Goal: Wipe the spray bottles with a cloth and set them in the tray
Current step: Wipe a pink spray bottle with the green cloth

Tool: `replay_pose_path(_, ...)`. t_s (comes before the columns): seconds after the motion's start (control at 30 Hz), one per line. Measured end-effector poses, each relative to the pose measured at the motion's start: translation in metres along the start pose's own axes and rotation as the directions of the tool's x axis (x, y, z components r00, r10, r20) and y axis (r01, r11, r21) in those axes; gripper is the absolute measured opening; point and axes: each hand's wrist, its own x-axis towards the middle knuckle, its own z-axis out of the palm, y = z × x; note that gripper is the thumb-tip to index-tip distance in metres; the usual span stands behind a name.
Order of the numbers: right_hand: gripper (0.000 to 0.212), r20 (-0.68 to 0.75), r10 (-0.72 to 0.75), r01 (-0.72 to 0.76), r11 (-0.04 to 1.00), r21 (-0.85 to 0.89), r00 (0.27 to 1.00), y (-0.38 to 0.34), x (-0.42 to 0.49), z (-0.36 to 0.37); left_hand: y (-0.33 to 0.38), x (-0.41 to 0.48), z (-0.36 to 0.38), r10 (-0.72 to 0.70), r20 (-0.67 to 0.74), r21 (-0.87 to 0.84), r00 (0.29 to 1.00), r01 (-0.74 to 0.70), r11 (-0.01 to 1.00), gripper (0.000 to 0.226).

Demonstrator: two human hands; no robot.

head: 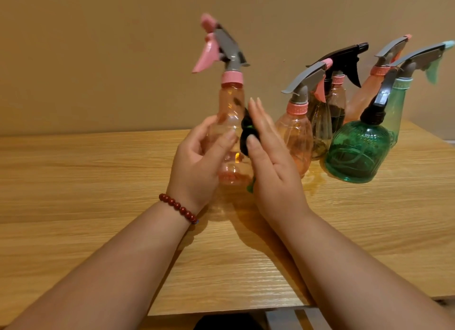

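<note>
Left grip [197, 162] holds bottle [229, 105], cloth [244, 143] beside.

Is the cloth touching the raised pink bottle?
Touching. Head view: the right hand holds the dark cloth against the side of the pink bottle, no gap visible.

Both bare forearms reach in over the near edge of the table [86, 172] and converge toward its middle. The left hand [197, 162] is raised, its fingers and thumb curled round the lower body of an upright pink spray bottle [230, 108]. A bead bracelet [178, 208] circles that wrist. The right hand [273, 167] stands beside it with fingers straight and pointing up, the thumb apparently pinning a dark cloth [245, 137] against the bottle's side.
</note>
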Motion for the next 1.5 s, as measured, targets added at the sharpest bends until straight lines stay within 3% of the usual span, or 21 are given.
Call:
replay_pose_path(0.07,0.046,-0.030,0.012,-0.012,1.000,-0.007,0.999,0.001,0.002,-0.005,-0.002,-0.002,0.002,-0.007,0.057,0.065,0.998,0.003,0.998,0.035)
replay_pose_path(0.17,0.048,-0.055,0.018,-0.017,1.000,0.010,0.998,0.000,0.003,-0.010,-0.002,-0.005,0.002,-0.041,0.131,0.031,0.991,0.037,0.999,0.032)
replay_pose_path(0.4,0.047,0.049,0.036,-0.037,0.999,0.013,0.998,0.001,-0.002,-0.002,0.000,-0.003,-0.002,0.057,-0.012,-0.005,0.998,-0.057,0.998,0.047)
replay_pose_path(0.5,0.048,-0.005,0.051,-0.050,0.998,0.048,0.999,-0.001,0.000,-0.005,0.001,-0.004,-0.001,0.016,0.058,0.017,0.998,-0.017,1.000,0.035)
replay_pose_path(0.67,0.052,-0.119,0.029,-0.030,1.000,-0.007,0.993,-0.001,0.003,-0.019,-0.001,-0.009,0.001,-0.020,0.217,0.082,0.976,0.002,0.997,0.047)
replay_pose_path(0.93,0.048,0.086,-0.004,0.004,1.000,0.003,0.996,0.000,0.001,-0.008,-0.002,-0.003,-0.002,0.053,0.019,0.014,0.998,-0.053,0.998,0.036)
replay_pose_path(1.13,0.049,-0.015,-0.022,0.023,0.999,0.028,1.000,0.001,0.004,-0.013,-0.002,-0.006,0.000,0.051,0.136,0.112,0.989,-0.066,0.992,0.049)
replay_pose_path(1.27,0.050,-0.048,-0.057,0.061,0.994,0.092,0.997,0.000,0.005,-0.016,-0.001,-0.010,0.002,0.117,0.142,0.224,0.983,-0.148,0.963,0.053)
replay_pose_path(1.5,0.046,0.058,0.036,-0.046,0.984,0.173,0.998,0.003,0.003,-0.004,0.001,-0.002,0.002,-0.011,-0.020,-0.101,1.000,0.009,0.995,0.042)
